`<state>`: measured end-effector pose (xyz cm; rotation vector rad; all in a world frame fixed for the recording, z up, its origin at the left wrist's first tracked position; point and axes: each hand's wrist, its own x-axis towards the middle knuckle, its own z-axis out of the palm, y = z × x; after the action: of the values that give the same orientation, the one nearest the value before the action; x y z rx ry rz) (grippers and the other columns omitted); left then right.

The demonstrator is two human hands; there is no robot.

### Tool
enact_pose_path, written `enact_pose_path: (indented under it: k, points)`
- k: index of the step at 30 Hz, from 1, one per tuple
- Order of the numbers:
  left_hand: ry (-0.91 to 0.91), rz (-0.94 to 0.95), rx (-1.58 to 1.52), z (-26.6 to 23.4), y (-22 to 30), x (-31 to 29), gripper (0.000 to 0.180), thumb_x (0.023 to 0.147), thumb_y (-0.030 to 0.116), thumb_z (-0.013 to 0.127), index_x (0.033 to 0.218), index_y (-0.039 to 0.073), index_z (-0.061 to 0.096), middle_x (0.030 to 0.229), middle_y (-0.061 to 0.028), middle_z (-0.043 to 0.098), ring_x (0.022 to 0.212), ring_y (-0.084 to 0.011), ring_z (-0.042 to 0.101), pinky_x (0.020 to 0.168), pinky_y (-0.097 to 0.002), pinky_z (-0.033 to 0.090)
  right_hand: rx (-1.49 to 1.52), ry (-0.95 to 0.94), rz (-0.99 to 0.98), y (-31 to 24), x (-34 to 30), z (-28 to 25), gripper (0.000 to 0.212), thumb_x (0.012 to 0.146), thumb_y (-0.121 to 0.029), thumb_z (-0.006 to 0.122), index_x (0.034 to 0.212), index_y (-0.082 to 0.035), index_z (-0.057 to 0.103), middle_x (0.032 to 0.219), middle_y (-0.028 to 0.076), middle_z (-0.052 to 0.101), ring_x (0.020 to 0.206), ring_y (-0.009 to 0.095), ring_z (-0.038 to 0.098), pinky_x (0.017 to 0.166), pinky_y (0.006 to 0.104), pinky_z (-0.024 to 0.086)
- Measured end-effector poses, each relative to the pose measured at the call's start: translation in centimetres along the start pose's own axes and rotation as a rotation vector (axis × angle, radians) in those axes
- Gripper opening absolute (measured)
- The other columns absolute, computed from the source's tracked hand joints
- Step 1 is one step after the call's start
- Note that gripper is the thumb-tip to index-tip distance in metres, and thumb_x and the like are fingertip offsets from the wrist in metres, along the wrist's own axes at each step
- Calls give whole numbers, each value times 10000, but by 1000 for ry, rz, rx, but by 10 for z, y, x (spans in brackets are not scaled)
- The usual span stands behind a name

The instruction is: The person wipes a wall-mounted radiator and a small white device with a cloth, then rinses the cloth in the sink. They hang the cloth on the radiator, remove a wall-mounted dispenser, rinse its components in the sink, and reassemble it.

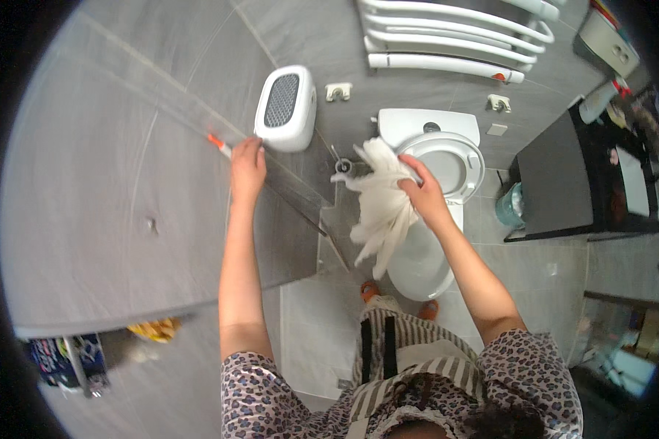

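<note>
White fabric, thin and creased: I record a cloth in my right hand, thumb and fingers pressed together on its inner edge. The rest fans out to the left of that hand in loose folds; I judge that gripping one gathered edge lets the bulk hang free without a second hand. It is held above the white toilet, part of which lies directly beneath the palm.

My left hand is extended well apart from the cloth, fingers close together and bent. An orange-tipped white stick lies at its left side; whether I am pinching it, I cannot tell. Just beyond those fingertips is a white box with a grey mesh panel; contact is unconfirmed. The reach suggests support or access on that side. Ahead of the right hand, a white rack runs along the wall, presumably for hanging things; to its right stands a teal bin.
</note>
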<state>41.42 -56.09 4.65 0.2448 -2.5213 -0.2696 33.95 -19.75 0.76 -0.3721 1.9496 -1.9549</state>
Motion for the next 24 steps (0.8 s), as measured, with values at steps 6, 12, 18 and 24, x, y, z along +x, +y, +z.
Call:
enact_pose_path:
  k: [6, 12, 18, 24]
  points:
    - [-136, 178, -57, 39, -12, 65, 292, 878, 116, 492, 1150, 24, 544, 1252, -196, 482, 1172, -360, 434, 998, -419, 340, 815, 220, 445, 34, 24, 39, 475, 871, -224, 495, 1319, -90, 409, 1124, 87, 569, 950, 186, 570, 818, 308, 465]
    - [-252, 234, -117, 74, -24, 94, 410, 906, 189, 457, 1254, -27, 447, 1369, -194, 369, 1305, -351, 279, 1072, -416, 236, 1377, 249, -2, 14, 76, 133, 449, 943, -315, 374, 1362, -155, 364, 1294, 73, 461, 1111, 216, 497, 930, 358, 410]
    - [-294, 268, 22, 75, -21, 101, 428, 906, 239, 447, 1273, 19, 456, 1361, -135, 411, 1311, -336, 287, 1089, -463, 154, -63, 479, -394, 62, 140, 249, 464, 956, -289, 334, 1389, -122, 310, 1446, 145, 216, 1319, 343, 236, 1053, 441, 245]
    - [-368, 254, 68, 79, -18, 104, 413, 897, 229, 447, 1265, 44, 478, 1354, -127, 422, 1291, -337, 322, 1077, -499, 146, -53, 479, -389, 54, 203, 233, 433, 951, -249, 325, 1347, -78, 353, 1405, 152, 292, 1310, 365, 248, 1041, 467, 258]
